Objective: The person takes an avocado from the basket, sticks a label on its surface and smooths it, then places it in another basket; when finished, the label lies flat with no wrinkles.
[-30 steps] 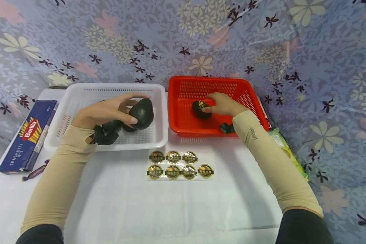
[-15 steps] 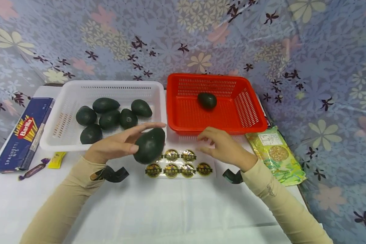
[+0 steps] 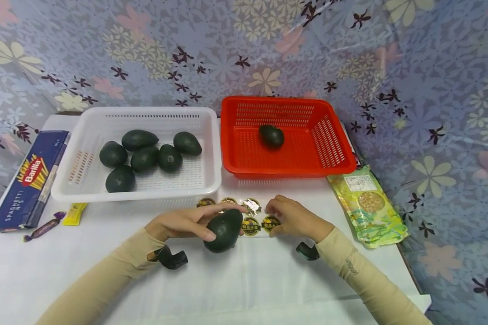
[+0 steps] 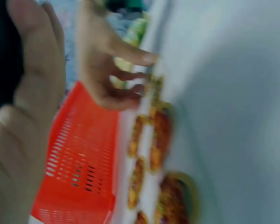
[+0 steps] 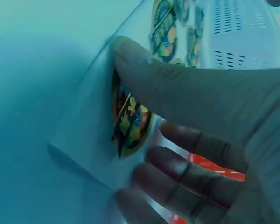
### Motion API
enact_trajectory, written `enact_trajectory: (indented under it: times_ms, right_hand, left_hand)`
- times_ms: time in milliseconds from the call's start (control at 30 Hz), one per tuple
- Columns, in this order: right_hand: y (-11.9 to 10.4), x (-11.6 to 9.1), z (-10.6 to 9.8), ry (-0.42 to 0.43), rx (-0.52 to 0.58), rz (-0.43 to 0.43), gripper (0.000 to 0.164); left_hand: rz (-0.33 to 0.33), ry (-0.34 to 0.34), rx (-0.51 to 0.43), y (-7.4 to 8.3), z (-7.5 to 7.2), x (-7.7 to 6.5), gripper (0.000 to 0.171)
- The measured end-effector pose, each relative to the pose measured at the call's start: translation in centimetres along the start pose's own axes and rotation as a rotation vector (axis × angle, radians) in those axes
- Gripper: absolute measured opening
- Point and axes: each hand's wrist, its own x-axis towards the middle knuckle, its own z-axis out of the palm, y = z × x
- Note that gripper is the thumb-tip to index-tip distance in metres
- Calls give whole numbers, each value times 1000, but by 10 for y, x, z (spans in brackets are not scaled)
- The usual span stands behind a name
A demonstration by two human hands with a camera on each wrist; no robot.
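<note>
My left hand (image 3: 180,224) grips a dark green avocado (image 3: 224,231) just above the table, partly over the sticker sheet (image 3: 262,234). In the left wrist view the avocado (image 4: 4,60) is a dark shape cut by the frame edge. My right hand (image 3: 298,220) is at the sheet's right end, fingers loosely bent. The right wrist view has its thumb (image 5: 144,77) touching the edge of a round black-and-gold fruit sticker (image 5: 130,123); the other fingers stay apart from the thumb. Several more avocados (image 3: 145,159) lie in a white basket (image 3: 136,197).
A red basket (image 3: 297,155) holds one avocado (image 3: 271,136). A blue spaghetti box (image 3: 30,180), a purple-wrapped candy (image 3: 44,226) and a yellow packet (image 3: 75,214) lie at left. At right lies a green-yellow bag (image 3: 370,207).
My left hand has carried the avocado out of the white basket, rightward and toward me. The right hand has left the red basket's avocado and come down to the sticker sheet.
</note>
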Motion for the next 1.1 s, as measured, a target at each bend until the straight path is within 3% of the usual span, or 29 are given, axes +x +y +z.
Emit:
enact_trajectory:
  times_ms: [167,367,667,1100]
  right_hand:
    - [1,2,3,-1,11,32,47]
    - [2,2,5,7,30,41,45]
    - [1,4,5,16,45,23,45]
    - [2,4,6,-17,96,44,44]
  left_hand:
    - [-146,225,183,-9,7,11,80]
    - [-183,366,329,-15,9,20,83]
    - [-190,343,437,-29,8,25,83]
    - [-244,320,448,-27,10,26,86]
